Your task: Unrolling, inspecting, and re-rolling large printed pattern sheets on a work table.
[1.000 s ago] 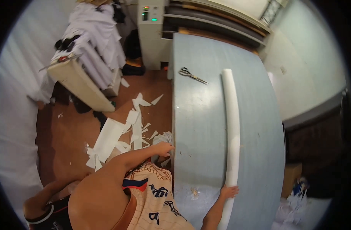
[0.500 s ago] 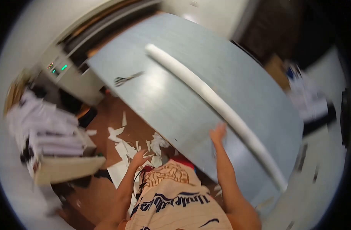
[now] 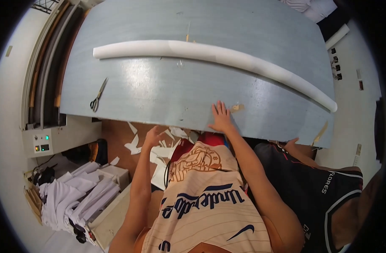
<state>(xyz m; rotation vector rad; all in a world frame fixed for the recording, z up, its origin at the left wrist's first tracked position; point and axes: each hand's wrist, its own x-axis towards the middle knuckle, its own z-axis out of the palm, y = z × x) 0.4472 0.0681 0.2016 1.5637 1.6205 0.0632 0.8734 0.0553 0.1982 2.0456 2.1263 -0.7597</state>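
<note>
Desk (image 3: 167, 90): big grey-blue top, fills upper view. Long white roll (image 3: 210, 52) lies across far side, well apart from both hands. Looks light but long and floppy, prob. sags if lifted at one end; better grip w/ two hands, spread apart toward middle. Scissors (image 3: 98, 95) near left edge. Right hand (image 3: 221, 116): flat on desk near edge, fingers spread, holds nothing. Left hand (image 3: 153, 135): below desk edge over white scraps (image 3: 136, 145), loosely curled, empty.

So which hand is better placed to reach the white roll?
Right, probably. The right hand lies flat on the table facing the roll; the left hand hangs below the table edge.
</note>
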